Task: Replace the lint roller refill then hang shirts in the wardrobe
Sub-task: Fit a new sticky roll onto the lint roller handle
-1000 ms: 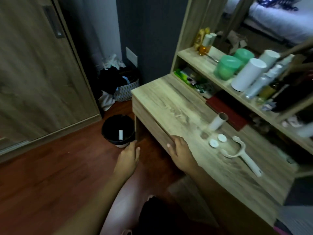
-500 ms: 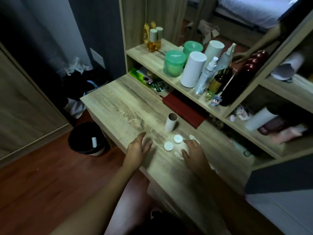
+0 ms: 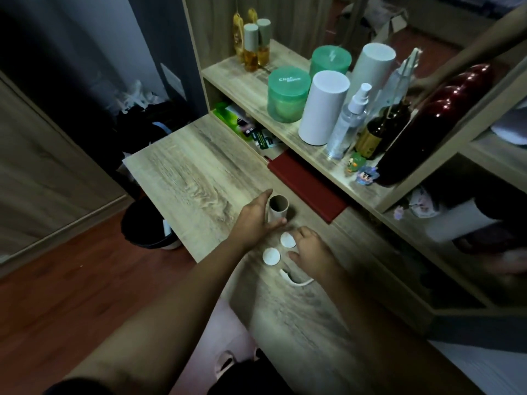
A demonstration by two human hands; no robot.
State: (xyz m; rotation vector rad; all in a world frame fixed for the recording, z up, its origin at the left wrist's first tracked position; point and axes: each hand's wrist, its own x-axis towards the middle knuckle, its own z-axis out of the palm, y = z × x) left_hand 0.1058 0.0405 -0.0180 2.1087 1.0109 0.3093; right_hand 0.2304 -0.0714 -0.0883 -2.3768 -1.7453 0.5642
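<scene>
Left hand (image 3: 256, 220) first: we have it curled loosely around an upright cardboard tube (image 3: 278, 210), thumb in front near the base and fingers behind, though whether the grip has closed on the tube we cannot tell. Our right hand (image 3: 310, 253) hovers spread and flat over the counter (image 3: 182, 178), holding nothing, and covers most of the white lint roller handle (image 3: 295, 279), of which only a curved piece shows just below its wrist side. Beyond both hands stands the shelf (image 3: 248, 78), carrying a tall white cylinder (image 3: 323, 108), a green lidded tub (image 3: 288, 94), a spray bottle (image 3: 349, 121) and a dark red bottle (image 3: 433, 126) leaning to the far right. Under the shelf, just past the tube, lies a dark red book (image 3: 308, 189). Down on the floor to the left of the left hand sits a black waste bin (image 3: 145, 223). Smallest, two white round caps (image 3: 271, 256) lie flat between our hands, one touching the right fingertips.
</scene>
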